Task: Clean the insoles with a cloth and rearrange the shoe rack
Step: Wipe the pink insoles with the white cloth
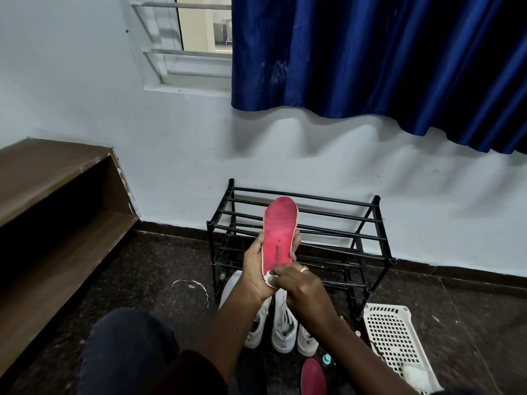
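Note:
My left hand (256,269) grips a red insole (278,232) around its lower half and holds it upright in front of the black shoe rack (370,240). My right hand (296,283) pinches a small white cloth (270,279) against the heel end of that insole. A second red insole (313,376) lies on the floor near the bottom edge. White sneakers (282,329) stand on the floor below my hands, partly hidden by my arms. The rack's bars hold nothing that I can see.
A white perforated plastic basket (393,340) lies on the dark floor at the right. A brown wooden shelf unit (57,201) fills the left side. A blue curtain (370,58) hangs over the window. My knee (128,352) is at the lower left.

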A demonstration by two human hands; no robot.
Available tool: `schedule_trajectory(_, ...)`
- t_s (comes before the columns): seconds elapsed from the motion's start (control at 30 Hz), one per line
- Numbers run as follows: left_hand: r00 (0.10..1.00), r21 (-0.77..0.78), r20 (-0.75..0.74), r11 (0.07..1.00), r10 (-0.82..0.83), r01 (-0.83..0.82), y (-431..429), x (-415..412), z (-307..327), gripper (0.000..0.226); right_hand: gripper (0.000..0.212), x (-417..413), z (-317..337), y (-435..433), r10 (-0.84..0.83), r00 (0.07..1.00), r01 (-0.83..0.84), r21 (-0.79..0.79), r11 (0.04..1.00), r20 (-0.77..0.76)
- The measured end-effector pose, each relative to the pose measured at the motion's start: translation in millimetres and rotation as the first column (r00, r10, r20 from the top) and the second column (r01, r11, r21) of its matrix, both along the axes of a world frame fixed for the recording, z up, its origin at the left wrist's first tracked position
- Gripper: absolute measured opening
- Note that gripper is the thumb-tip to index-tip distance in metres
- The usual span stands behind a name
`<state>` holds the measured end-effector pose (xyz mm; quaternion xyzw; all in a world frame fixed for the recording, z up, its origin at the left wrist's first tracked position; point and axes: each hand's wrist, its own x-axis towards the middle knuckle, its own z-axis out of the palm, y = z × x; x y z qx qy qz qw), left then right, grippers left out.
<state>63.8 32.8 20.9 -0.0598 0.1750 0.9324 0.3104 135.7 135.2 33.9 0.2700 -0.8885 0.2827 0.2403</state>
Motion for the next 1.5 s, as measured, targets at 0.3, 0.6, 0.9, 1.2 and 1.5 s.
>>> schedule_trajectory(0.3,0.995,-0.048,-0.051,0.995,-0.089,0.087,14.1,15.0,2.6,0.042,0.024,-30.9,22.8,-10.7,-0.261,0.964,0.264,-0.054,0.963,0.049)
schedule_trajectory(0.6,0.999,-0.094,0.031,0.995,-0.017,0.020,2.2,6.7,-1.6,0.064,0.006,5.5,10.5,-25.0,-0.128,0.953,0.165,-0.116,0.979,0.273)
schedule_trajectory(0.9,0.998,-0.182,0.063,0.983,-0.007,0.018,0.1,12.3,-1.1,0.047,0.034,-19.0,35.0,-17.8,-0.154,0.898,0.268,-0.233,0.935,0.413)
schedule_trajectory(1.2,0.996,-0.147,-0.060,0.987,0.059,-0.068,2.8,8.9,4.8,0.031,0.034,-63.3,69.7,6.6,-0.148,0.760,0.486,-0.401,0.777,0.633)
schedule_trajectory(1.5,0.993,-0.249,-0.098,0.964,0.071,-0.094,-0.4,3.9,4.9,0.044,0.041,-53.0,69.9,0.5,-0.276,0.847,0.423,-0.263,0.867,0.455)
